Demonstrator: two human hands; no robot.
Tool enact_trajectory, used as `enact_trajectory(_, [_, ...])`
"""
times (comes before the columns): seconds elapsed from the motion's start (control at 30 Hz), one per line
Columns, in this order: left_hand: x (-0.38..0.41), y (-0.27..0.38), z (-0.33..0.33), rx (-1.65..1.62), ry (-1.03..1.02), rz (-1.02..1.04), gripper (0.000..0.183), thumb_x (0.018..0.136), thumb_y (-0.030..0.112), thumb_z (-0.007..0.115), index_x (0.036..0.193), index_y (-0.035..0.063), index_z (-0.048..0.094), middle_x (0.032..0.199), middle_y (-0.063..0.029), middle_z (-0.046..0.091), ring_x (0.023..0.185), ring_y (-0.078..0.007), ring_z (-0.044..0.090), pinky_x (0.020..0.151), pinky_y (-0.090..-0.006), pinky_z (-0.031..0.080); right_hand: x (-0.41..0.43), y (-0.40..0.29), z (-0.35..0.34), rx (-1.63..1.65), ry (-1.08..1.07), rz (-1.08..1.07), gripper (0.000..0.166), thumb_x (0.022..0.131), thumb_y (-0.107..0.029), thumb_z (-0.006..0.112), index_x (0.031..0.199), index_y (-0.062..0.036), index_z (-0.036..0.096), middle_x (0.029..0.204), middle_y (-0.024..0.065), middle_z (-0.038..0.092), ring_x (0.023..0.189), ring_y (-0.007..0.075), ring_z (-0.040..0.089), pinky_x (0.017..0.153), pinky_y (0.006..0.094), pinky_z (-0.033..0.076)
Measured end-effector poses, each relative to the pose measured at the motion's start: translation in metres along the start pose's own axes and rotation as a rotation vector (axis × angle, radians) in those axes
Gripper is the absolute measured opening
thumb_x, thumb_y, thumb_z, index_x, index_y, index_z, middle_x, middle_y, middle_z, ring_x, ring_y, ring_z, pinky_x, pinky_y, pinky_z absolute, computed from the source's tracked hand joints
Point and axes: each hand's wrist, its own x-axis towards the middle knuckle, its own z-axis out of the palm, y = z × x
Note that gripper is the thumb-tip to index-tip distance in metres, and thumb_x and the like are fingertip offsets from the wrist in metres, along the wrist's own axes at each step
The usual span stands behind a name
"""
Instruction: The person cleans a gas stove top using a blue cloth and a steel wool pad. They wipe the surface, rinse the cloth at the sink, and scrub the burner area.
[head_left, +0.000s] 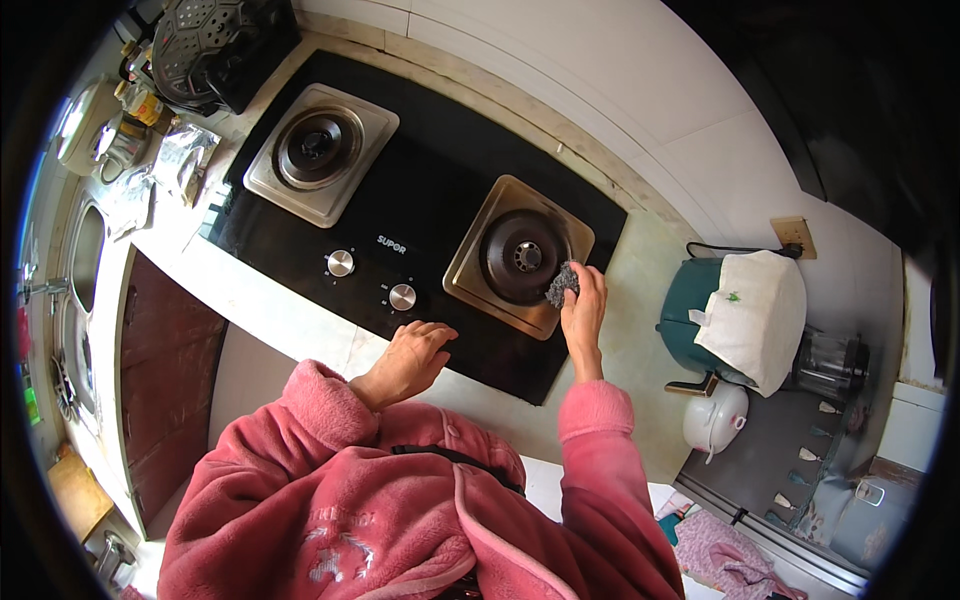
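Note:
In my right hand is a grey steel wool scrubber, pressed at the right side of the right burner's square metal drip tray. The round dark burner sits in the middle of that tray. My left hand is at the front edge of the black glass gas cooktop, fingers bent and nothing seen in it. Just beyond it are two silver control knobs, the nearer knob and the farther knob. The left burner has its own metal tray.
To the right, a green appliance wears a white cloth, beside a white lidded pot. A wall socket holds a plug. At left are a sink, bottles and a black perforated rack.

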Motion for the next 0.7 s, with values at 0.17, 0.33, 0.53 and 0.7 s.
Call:
enact_trajectory(0.17, [-0.001, -0.004, -0.001, -0.013, 0.011, -0.009, 0.034, 0.085, 0.009, 0.062, 0.118, -0.0008, 0.062, 0.12, -0.018, 0.064, 0.11, -0.0361, 0.06, 0.099, -0.0441, 0.046, -0.014, -0.012, 0.011, 0.094, 0.04, 0.214, 0.046, 0.087, -0.017, 0.069, 0.13, -0.0023, 0.059, 0.132, 0.0198, 0.056, 0.123, 0.038, 0.052, 0.106, 0.0448, 0.042])
enact_trajectory(0.33, [0.0, -0.001, -0.001, -0.034, -0.015, -0.022, 0.035, 0.085, 0.008, 0.062, 0.119, -0.0017, 0.061, 0.122, -0.0197, 0.064, 0.112, -0.0371, 0.059, 0.1, -0.044, 0.046, -0.014, -0.011, 0.022, 0.099, 0.118, 0.099, 0.043, 0.085, 0.001, 0.066, 0.128, 0.0001, 0.06, 0.131, 0.0204, 0.057, 0.121, 0.0385, 0.053, 0.103, 0.0451, 0.044])
enact_trajectory(0.53, [0.001, -0.001, 0.0, -0.042, -0.046, -0.039, 0.036, 0.085, 0.007, 0.062, 0.12, -0.0019, 0.061, 0.122, -0.0204, 0.064, 0.113, -0.0375, 0.059, 0.1, -0.0441, 0.046, 0.045, 0.006, 0.022, 0.144, 0.137, -0.052, 0.05, 0.077, 0.014, 0.063, 0.124, -0.003, 0.063, 0.126, 0.0176, 0.063, 0.116, 0.0373, 0.059, 0.098, 0.0422, 0.05])
enact_trajectory(0.7, [0.004, 0.001, -0.001, -0.037, -0.042, -0.055, 0.036, 0.084, 0.006, 0.063, 0.119, -0.0016, 0.061, 0.122, -0.0201, 0.064, 0.113, -0.0376, 0.059, 0.1, -0.044, 0.046, 0.085, 0.009, 0.025, 0.175, 0.071, -0.168, 0.051, 0.076, 0.016, 0.064, 0.124, -0.0039, 0.063, 0.126, 0.0179, 0.063, 0.117, 0.0359, 0.061, 0.097, 0.0399, 0.051])
